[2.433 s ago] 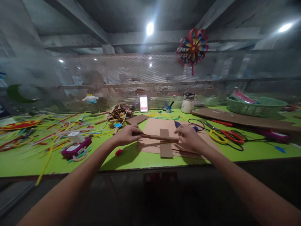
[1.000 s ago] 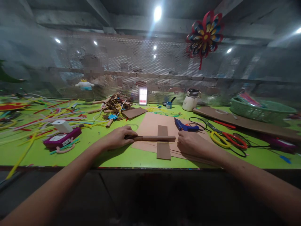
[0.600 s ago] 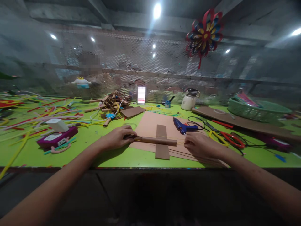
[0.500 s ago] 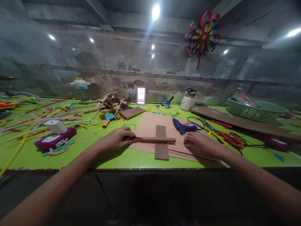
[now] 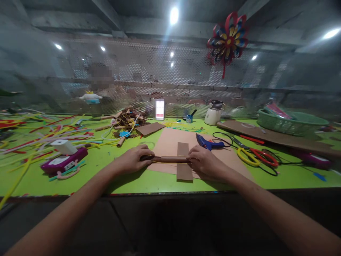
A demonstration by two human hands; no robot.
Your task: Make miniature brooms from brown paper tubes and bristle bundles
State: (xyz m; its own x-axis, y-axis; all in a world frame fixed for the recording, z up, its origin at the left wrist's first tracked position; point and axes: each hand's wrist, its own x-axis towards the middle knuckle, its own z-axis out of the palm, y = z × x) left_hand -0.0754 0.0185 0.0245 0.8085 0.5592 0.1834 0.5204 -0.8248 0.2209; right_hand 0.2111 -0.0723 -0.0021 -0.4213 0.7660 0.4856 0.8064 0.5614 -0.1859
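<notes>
A thin brown cardboard tube (image 5: pixel 170 159) lies level across a brown cardboard strip (image 5: pixel 184 173), with pale brown sheets (image 5: pixel 167 138) beneath. Fine yellow string runs along the tube. At its left end my left hand (image 5: pixel 140 157) is closed around it, fingers bent over the top. My right hand (image 5: pixel 201 160) is closed on the right end, its fingertips hiding that end; the string there is hidden too. Just beyond my right hand, a blue glue gun (image 5: pixel 209 143) rests on the sheets.
Scissors with yellow and red handles (image 5: pixel 257 156) lie right. A purple power strip (image 5: pixel 64 160) with a white plug stands left, near scattered coloured strips (image 5: pixel 53 133). Behind are a pile of cardboard rolls (image 5: pixel 128 121), a white flask (image 5: pixel 213 113) and a green basket (image 5: pixel 293 122).
My right hand has moved left, from the string beyond the tube's right end onto the tube itself. My left hand stays at the left end. The view has shifted slightly.
</notes>
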